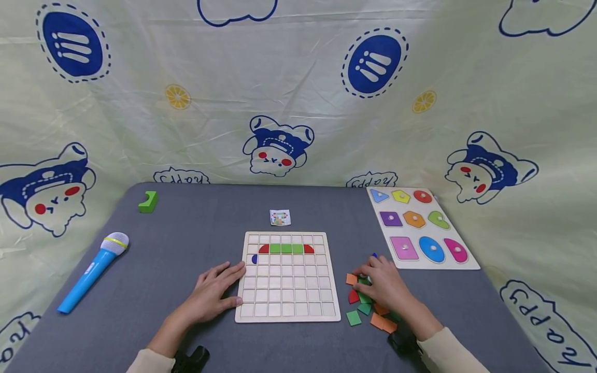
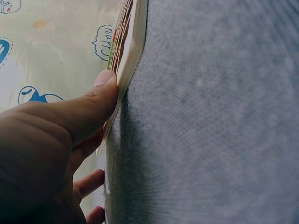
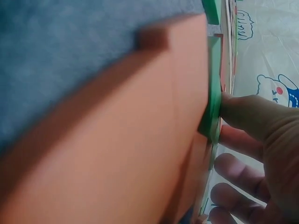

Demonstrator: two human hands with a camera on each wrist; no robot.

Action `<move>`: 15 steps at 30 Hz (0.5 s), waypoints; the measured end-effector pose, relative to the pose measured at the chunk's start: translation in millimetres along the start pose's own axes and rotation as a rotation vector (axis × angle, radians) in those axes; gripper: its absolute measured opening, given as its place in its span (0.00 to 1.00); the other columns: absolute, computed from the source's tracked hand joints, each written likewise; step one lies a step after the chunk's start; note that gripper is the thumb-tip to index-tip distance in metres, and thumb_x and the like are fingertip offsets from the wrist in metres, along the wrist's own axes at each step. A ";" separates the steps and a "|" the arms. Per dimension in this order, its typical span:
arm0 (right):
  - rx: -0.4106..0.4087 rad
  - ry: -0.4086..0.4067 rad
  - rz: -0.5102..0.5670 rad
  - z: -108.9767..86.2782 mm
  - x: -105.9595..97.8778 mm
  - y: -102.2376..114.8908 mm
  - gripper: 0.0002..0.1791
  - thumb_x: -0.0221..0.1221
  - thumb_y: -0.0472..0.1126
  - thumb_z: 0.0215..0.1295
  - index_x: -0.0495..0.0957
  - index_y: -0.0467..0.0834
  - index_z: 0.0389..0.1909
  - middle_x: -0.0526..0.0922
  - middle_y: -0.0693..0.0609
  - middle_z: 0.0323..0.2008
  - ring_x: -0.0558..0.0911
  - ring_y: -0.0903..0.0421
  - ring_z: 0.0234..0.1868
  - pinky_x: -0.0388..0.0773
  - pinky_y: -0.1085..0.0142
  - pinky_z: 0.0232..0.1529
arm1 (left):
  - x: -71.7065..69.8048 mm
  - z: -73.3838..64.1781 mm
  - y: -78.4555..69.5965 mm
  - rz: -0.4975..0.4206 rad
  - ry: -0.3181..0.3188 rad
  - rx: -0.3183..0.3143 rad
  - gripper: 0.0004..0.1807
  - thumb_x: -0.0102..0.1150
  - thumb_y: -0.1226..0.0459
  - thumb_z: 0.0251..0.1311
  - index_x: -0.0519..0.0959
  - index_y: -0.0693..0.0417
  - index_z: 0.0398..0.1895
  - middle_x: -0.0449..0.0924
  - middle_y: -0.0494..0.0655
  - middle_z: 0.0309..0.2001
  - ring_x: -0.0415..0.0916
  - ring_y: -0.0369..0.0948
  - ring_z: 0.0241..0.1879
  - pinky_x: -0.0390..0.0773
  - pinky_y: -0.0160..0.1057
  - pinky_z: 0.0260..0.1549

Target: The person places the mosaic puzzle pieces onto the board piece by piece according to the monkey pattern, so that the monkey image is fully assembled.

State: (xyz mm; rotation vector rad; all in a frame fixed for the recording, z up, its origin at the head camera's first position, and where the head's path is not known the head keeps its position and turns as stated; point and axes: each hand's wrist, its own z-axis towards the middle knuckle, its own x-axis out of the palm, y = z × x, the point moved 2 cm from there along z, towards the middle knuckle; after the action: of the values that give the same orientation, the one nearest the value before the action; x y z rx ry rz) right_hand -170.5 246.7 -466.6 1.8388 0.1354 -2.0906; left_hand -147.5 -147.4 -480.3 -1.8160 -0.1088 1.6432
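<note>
A pale grid board [image 1: 287,297] lies in the middle of the table. One upper row holds three green squares between two red rounded pieces, with a blue rounded piece [image 1: 254,259] below at the left. My left hand [image 1: 212,290] rests at the board's left edge; in the left wrist view the thumb [image 2: 105,86] touches the edge. Over a loose pile of tiles to the right is my right hand [image 1: 384,285], its fingers bent down among them. Orange tiles [image 1: 383,323], green tiles [image 1: 354,318] and a red piece [image 1: 353,297] show around it. Whatever lies under its fingertips is hidden.
A small picture card [image 1: 280,217] lies behind the board. At the right back is a shape puzzle board [image 1: 429,266] with several coloured shapes. A blue toy microphone [image 1: 93,272] and a green block [image 1: 148,202] lie at the left.
</note>
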 end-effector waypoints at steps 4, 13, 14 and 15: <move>-0.023 -0.025 0.002 -0.8 0.4 -0.4 0.15 0.72 0.49 0.46 0.85 0.49 0.35 0.71 0.56 0.29 0.62 0.60 0.32 0.55 0.67 0.32 | 0.0 0.4 -0.1 0.000 -0.003 -0.001 0.38 0.64 0.55 0.53 0.65 0.52 0.68 0.61 0.46 0.71 0.53 0.56 0.70 0.51 0.64 0.59; -0.050 -0.027 0.038 7.0 -7.6 14.7 0.13 0.70 0.49 0.50 0.85 0.49 0.37 0.72 0.56 0.29 0.63 0.61 0.33 0.60 0.66 0.35 | 0.0 -0.4 -0.1 0.007 -0.013 0.011 0.38 0.65 0.55 0.53 0.65 0.52 0.68 0.62 0.47 0.70 0.54 0.57 0.70 0.52 0.64 0.59; -0.057 -0.025 0.050 9.1 -8.9 19.0 0.13 0.69 0.49 0.50 0.85 0.49 0.37 0.73 0.56 0.29 0.63 0.61 0.33 0.60 0.65 0.36 | 0.1 -0.5 0.1 0.002 -0.013 0.009 0.38 0.65 0.55 0.53 0.65 0.52 0.68 0.62 0.47 0.70 0.54 0.57 0.70 0.51 0.64 0.59; -0.066 -0.024 0.060 11.4 -10.1 23.7 0.13 0.69 0.49 0.51 0.85 0.49 0.37 0.73 0.56 0.29 0.63 0.61 0.33 0.60 0.65 0.36 | 0.1 -0.7 0.2 0.006 -0.014 0.010 0.38 0.65 0.55 0.53 0.65 0.52 0.68 0.62 0.47 0.70 0.54 0.57 0.70 0.52 0.64 0.59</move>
State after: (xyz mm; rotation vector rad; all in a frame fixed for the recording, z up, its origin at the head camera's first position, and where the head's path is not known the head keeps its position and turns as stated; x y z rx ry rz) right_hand -172.6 223.2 -451.2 1.7577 0.1399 -2.0425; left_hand -146.9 -147.7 -480.5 -1.7991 -0.1013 1.6587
